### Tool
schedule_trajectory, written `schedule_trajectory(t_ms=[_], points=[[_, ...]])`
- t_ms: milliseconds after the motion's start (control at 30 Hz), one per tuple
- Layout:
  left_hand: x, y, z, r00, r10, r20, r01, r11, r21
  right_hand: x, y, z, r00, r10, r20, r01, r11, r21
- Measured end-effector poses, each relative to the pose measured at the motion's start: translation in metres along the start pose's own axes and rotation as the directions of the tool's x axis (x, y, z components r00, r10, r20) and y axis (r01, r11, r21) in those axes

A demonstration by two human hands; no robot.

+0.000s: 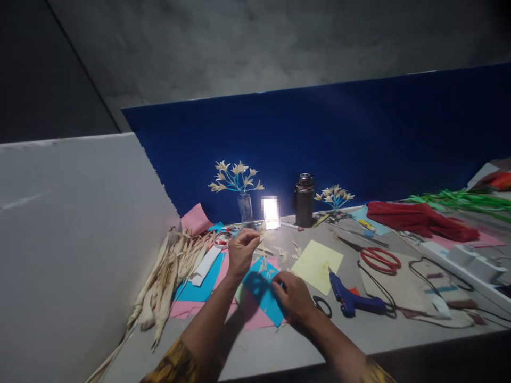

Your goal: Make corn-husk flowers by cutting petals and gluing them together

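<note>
My left hand [242,252] is raised over the table with thumb and fingers pinched together; anything between the tips is too small to make out. Lower and to the right, my right hand [294,297] is by the edge of a blue paper sheet [261,296], its fingers curled in. What they hold, if anything, is hidden. Small pale husk pieces [266,269] lie on the blue sheet, which rests on pink paper [255,319]. More husk scraps [281,254] are scattered just behind. A bright lamp [271,213] glows beyond my hands.
Dried corn husks [159,287] are heaped at left. Behind stand a glass vase [246,210] of husk flowers and a dark flask [304,201]. To the right lie yellow paper [318,265], a blue glue gun [351,299], red-handled scissors [381,259] and a white power strip [463,260].
</note>
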State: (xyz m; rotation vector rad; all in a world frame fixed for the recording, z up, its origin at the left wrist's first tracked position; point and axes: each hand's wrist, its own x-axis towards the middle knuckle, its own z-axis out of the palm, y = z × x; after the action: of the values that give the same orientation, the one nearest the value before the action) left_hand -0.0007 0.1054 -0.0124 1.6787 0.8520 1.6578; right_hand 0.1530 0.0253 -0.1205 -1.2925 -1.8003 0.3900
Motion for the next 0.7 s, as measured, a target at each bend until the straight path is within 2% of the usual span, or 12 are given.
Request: schedule_trajectory(t_ms=[200,300,567,700], points=[[-0.008,0.009,0.016,0.989,-0.14,0.043,0.145,0.978,-0.151,-0.001,0.003,0.005,0.999,-0.031,0.005,0.031,0.999,0.038],[-0.014,0.008,0.022,0.981,-0.195,0.019,0.194,0.959,-0.204,-0.002,0.004,0.006,0.999,-0.046,0.012,0.045,0.998,0.031],[-0.024,-0.021,0.026,0.929,-0.369,-0.027,0.346,0.893,-0.289,-0.003,0.005,0.007,0.999,-0.034,0.035,0.035,0.999,-0.016],[-0.03,-0.024,0.027,0.919,-0.395,0.004,0.377,0.874,-0.306,-0.001,0.001,0.003,0.998,0.024,-0.061,-0.018,0.996,0.088]])
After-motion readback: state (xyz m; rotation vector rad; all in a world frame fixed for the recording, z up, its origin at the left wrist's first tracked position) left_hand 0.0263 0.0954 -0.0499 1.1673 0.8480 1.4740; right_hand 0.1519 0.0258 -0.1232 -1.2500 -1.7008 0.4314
